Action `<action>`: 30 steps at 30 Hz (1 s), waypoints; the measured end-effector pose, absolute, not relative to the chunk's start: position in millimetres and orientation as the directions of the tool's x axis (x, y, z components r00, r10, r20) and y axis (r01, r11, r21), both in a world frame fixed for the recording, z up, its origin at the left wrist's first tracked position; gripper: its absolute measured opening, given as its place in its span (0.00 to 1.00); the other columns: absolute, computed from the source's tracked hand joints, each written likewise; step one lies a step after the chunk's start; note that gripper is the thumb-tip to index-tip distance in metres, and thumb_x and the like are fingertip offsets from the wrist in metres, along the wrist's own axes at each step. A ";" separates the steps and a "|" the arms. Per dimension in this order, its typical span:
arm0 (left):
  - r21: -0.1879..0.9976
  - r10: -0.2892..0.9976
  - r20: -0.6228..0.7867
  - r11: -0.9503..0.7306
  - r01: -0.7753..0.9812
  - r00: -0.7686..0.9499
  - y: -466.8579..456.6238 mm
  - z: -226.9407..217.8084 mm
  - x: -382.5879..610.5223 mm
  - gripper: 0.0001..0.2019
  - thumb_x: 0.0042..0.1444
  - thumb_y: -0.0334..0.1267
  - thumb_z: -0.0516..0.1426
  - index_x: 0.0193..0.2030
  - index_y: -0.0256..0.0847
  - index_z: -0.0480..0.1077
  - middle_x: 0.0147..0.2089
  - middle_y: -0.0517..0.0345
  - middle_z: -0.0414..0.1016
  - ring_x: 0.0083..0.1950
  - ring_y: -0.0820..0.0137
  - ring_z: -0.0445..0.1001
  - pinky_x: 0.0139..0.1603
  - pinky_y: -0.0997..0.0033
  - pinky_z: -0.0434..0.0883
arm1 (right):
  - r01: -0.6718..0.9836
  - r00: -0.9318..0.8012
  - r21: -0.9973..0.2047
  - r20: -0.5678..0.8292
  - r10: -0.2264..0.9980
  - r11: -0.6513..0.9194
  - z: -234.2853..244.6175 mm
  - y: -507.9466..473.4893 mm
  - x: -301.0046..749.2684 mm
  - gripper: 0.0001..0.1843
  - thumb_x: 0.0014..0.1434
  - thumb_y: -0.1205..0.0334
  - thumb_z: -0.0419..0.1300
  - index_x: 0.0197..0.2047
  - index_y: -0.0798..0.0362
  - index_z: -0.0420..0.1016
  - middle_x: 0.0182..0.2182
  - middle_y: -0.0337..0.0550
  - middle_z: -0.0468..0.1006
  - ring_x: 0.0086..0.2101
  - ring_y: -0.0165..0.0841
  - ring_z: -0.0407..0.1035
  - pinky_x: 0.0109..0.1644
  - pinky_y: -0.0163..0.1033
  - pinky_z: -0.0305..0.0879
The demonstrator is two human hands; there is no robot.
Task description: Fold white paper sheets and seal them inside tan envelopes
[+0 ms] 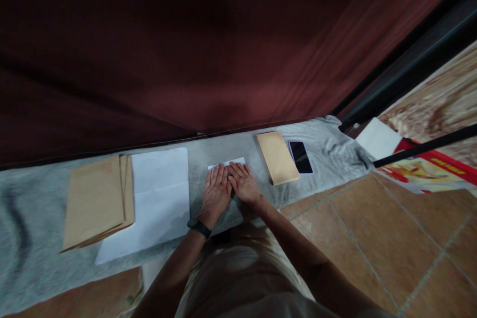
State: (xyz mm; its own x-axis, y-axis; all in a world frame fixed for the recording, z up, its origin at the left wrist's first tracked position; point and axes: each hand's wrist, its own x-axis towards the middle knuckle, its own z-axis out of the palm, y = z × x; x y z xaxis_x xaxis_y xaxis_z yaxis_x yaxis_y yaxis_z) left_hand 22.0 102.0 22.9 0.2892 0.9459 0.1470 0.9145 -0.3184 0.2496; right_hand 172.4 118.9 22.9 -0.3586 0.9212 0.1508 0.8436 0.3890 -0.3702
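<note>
Both hands lie flat, side by side, on a small folded white paper (227, 163) on the grey cloth (33, 238). My left hand (216, 193), with a black band on its wrist, has its fingers stretched over the paper's left part. My right hand (244, 183) presses the right part, fingers extended and close together. Only the paper's far edge shows beyond the fingertips.
Left of the hands lie a white sheet stack (158, 198) and brown envelopes (95, 201). To the right are a single brown envelope (278, 157) and a dark phone (300, 157). A dark red curtain (186, 49) hangs behind. Tiled floor (372, 238) and printed papers (428, 169) are at right.
</note>
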 end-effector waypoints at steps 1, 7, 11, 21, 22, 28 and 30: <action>0.248 0.944 0.141 -0.325 0.912 0.298 104.2 22.1 22.8 0.29 0.69 0.37 0.41 0.73 0.28 0.57 0.76 0.41 0.56 0.78 0.56 0.49 0.77 0.46 0.48 | 0.844 -0.357 -0.369 0.152 0.922 0.388 22.1 119.5 173.8 0.25 0.76 0.56 0.45 0.71 0.53 0.64 0.70 0.46 0.63 0.70 0.40 0.54 0.75 0.54 0.48; 0.248 0.951 0.127 -0.305 0.919 0.282 107.4 19.1 25.7 0.30 0.69 0.38 0.42 0.74 0.26 0.53 0.77 0.38 0.53 0.79 0.56 0.47 0.77 0.48 0.47 | 0.856 -0.339 -0.361 0.150 0.929 0.370 20.4 120.3 180.5 0.26 0.75 0.55 0.46 0.71 0.55 0.63 0.70 0.49 0.63 0.70 0.41 0.54 0.75 0.54 0.48; 0.249 0.958 0.160 -0.271 0.930 0.236 102.0 16.0 21.8 0.30 0.69 0.38 0.43 0.74 0.23 0.52 0.77 0.35 0.52 0.79 0.54 0.46 0.77 0.46 0.48 | 0.866 -0.301 -0.366 0.162 0.940 0.340 19.5 117.8 183.5 0.27 0.75 0.55 0.45 0.71 0.59 0.62 0.70 0.50 0.62 0.70 0.41 0.54 0.75 0.52 0.47; 0.272 0.966 0.212 -0.207 0.940 0.152 88.7 17.1 7.2 0.30 0.67 0.37 0.43 0.73 0.23 0.53 0.76 0.34 0.54 0.78 0.53 0.49 0.76 0.44 0.49 | 0.908 -0.163 -0.359 0.169 0.972 0.215 17.5 116.0 198.1 0.28 0.76 0.55 0.43 0.71 0.61 0.62 0.70 0.53 0.63 0.70 0.44 0.53 0.74 0.55 0.47; 0.271 0.966 0.209 -0.206 0.940 0.152 88.3 17.1 6.9 0.30 0.67 0.37 0.43 0.73 0.23 0.53 0.76 0.34 0.54 0.78 0.53 0.49 0.76 0.43 0.49 | 0.910 -0.159 -0.358 0.168 0.973 0.211 18.7 117.4 196.8 0.28 0.76 0.55 0.43 0.71 0.61 0.62 0.70 0.54 0.62 0.70 0.45 0.53 0.74 0.55 0.47; 0.252 0.960 0.223 -0.221 0.942 0.166 88.9 15.5 5.7 0.31 0.67 0.38 0.44 0.74 0.24 0.53 0.75 0.34 0.55 0.78 0.53 0.49 0.76 0.42 0.50 | 0.853 -0.345 -0.350 0.176 0.922 0.387 26.6 128.9 168.8 0.27 0.75 0.54 0.44 0.71 0.55 0.64 0.70 0.48 0.63 0.69 0.41 0.55 0.75 0.53 0.48; 0.242 0.959 0.223 -0.230 0.942 0.177 89.1 15.2 5.0 0.30 0.67 0.38 0.43 0.73 0.24 0.54 0.75 0.34 0.56 0.78 0.53 0.49 0.76 0.43 0.50 | 0.831 -0.398 -0.347 0.174 0.901 0.434 26.2 131.0 158.4 0.26 0.75 0.55 0.44 0.70 0.55 0.65 0.70 0.47 0.64 0.69 0.40 0.56 0.75 0.51 0.48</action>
